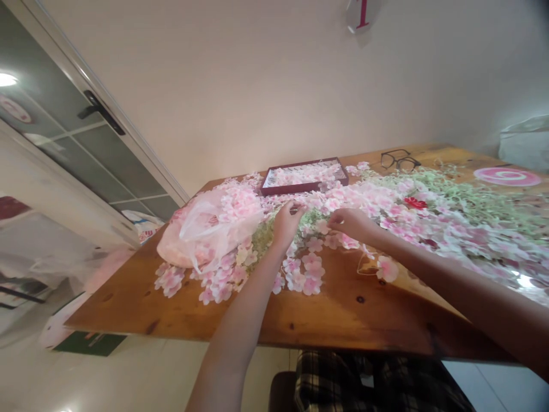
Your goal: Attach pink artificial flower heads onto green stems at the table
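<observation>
My left hand (286, 222) is over the pile in the middle of the table, its thumb and fingers curled into a pinch. Whatever lies between those fingertips is too small to make out. Just to the right, my right hand (350, 224) also pinches, close to pale pink artificial flowers (332, 240); what it grips cannot be told. Between and below both hands are green plastic stems (311, 218) and loose pink blossoms (312, 273). One single pink blossom (387, 269) with a thin stem lies below my right forearm.
Behind the hands stands a dark red tray (291, 188) of petals. A clear plastic bag (206, 229) of pink blossoms is at left. More blossoms and greenery (484, 206) spread right, with a red flower (415, 203), eyeglasses (400, 160) and a pink round sign (507, 176).
</observation>
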